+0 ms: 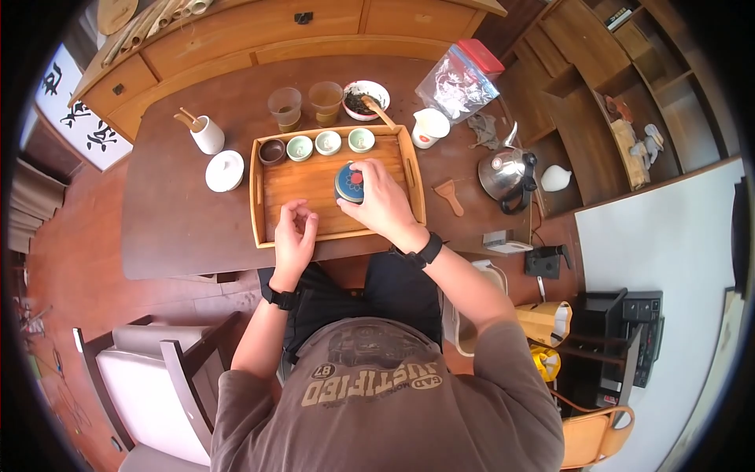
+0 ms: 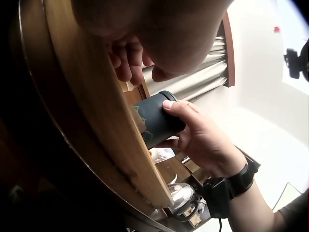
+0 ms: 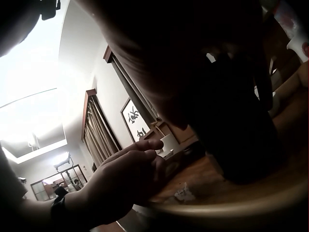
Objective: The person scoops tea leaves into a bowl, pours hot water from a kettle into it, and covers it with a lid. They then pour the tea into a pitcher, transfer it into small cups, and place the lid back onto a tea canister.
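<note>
My right hand (image 1: 381, 200) grips a dark blue tea canister (image 1: 346, 186) over the right part of the wooden tray (image 1: 258, 189). The canister's lid has a flower pattern and a red centre. In the left wrist view, the thumb presses near the top of the canister (image 2: 157, 121), and its lower side shows green zigzag lines. My left hand (image 1: 292, 240) hovers at the tray's near edge, left of the canister, its fingers loosely bent around nothing. Along the tray's far side stand a dark brown cup (image 1: 272, 152) and three pale green cups (image 1: 328, 142).
Behind the tray are two clear plastic cups (image 1: 285, 106) and a bowl of dark leaves (image 1: 376, 88) with a wooden scoop. A white pitcher (image 1: 429, 130), steel kettle (image 1: 503, 175) and wooden paddle (image 1: 450, 198) are right. Left stand a lidded white bowl (image 1: 225, 171) and utensil holder (image 1: 208, 138).
</note>
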The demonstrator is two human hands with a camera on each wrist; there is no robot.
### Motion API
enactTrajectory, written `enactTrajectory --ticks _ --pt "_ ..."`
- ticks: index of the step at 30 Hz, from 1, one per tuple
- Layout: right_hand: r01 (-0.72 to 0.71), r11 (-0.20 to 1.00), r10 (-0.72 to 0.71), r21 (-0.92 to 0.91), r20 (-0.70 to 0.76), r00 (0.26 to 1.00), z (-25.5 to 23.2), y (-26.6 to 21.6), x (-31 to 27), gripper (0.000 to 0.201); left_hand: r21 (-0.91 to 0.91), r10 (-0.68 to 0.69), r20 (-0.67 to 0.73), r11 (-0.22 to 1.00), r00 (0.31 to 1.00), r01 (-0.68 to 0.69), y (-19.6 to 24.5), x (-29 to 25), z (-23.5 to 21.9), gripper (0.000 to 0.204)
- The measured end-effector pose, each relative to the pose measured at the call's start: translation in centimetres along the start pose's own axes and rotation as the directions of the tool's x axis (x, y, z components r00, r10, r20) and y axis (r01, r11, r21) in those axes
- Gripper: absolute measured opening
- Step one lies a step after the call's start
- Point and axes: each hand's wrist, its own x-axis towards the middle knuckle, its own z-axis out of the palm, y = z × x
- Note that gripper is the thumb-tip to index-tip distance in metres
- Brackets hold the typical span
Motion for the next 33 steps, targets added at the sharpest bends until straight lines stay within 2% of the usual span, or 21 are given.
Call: enactTrajectory --ticks 3,5,8,10,11,12,13,16,18,19,23,30,32,33 --pt "0.002 1.000 -0.002 -0.003 -0.019 1.000 -0.2 -0.1 0.0 0.074 -0.009 -0.001 0.005 1.000 1.000 0.001 0.1 -0.1 0.0 0.030" --pt "-0.031 0.999 0.033 -0.020 0.059 0.998 -0.5 -0.2 0.0 0.084 -0.025 -0.001 0.007 1.000 1.000 0.001 0.1 0.0 0.1 0.030" --pt "-0.090 0.995 0.093 -0.031 0.135 0.986 -1.1 -0.7 0.4 0.087 -0.004 0.020 -0.012 1.000 1.000 -0.020 -0.1 -0.3 0.2 0.031" --pt "-0.041 0.996 0.048 -0.074 0.097 0.994 -1.1 -0.2 0.4 0.088 0.000 0.045 -0.021 0.999 0.999 -0.045 -0.3 -0.1 0.2 0.031" --pt "-0.059 0.998 0.063 -0.033 0.127 0.990 -1.0 0.1 0.4 0.088 0.021 0.070 -0.029 0.997 0.997 -0.069 -0.4 -0.1 0.2 0.031" --pt "0.021 1.000 -0.021 -0.017 0.049 0.999 -0.6 0.5 0.2 0.087 0.031 0.051 -0.051 0.998 0.997 -0.049 -0.4 -0.2 0.1 0.031" --pt "0.036 0.999 -0.036 -0.015 0.043 0.998 -0.7 0.3 0.2 0.085 0.009 0.027 -0.035 1.000 0.999 -0.026 -0.4 -0.2 0.1 0.031" --pt "0.064 0.998 -0.064 -0.004 0.024 0.998 -1.0 -0.2 0.0 0.082 -0.004 0.021 -0.033 1.000 0.999 -0.022 -0.7 -0.2 0.2 0.031" --pt "0.070 0.994 -0.069 -0.079 0.014 0.997 -1.2 -0.2 0.0 0.080 -0.023 0.016 -0.026 1.000 1.000 -0.016 -0.8 -0.2 0.3 0.032" --pt "0.081 0.994 -0.081 -0.072 0.003 0.997 -1.2 -0.2 0.0 0.079 -0.016 -0.045 0.016 0.999 0.999 0.045 -0.1 -0.2 0.0 0.033" --pt "0.106 0.990 -0.106 -0.090 0.001 0.994 -1.1 0.1 0.1 0.078 -0.015 -0.051 0.035 0.999 0.998 0.051 0.2 -0.1 -0.2 0.033" --pt "0.013 0.999 -0.010 -0.030 0.093 0.996 -0.7 0.4 0.1 0.088 -0.044 0.046 -0.004 0.998 0.999 -0.046 -0.2 -0.2 0.3 0.032" --pt "-0.031 0.998 0.038 -0.052 0.145 0.989 -0.9 0.3 0.3 0.093 -0.035 -0.033 0.015 0.999 0.999 0.033 -0.3 -0.2 0.0 0.032" --pt "-0.034 0.997 0.043 -0.066 0.135 0.990 -1.5 0.6 0.4 0.093 0.012 -0.027 0.021 1.000 0.999 0.027 -1.0 -0.2 0.0 0.033"
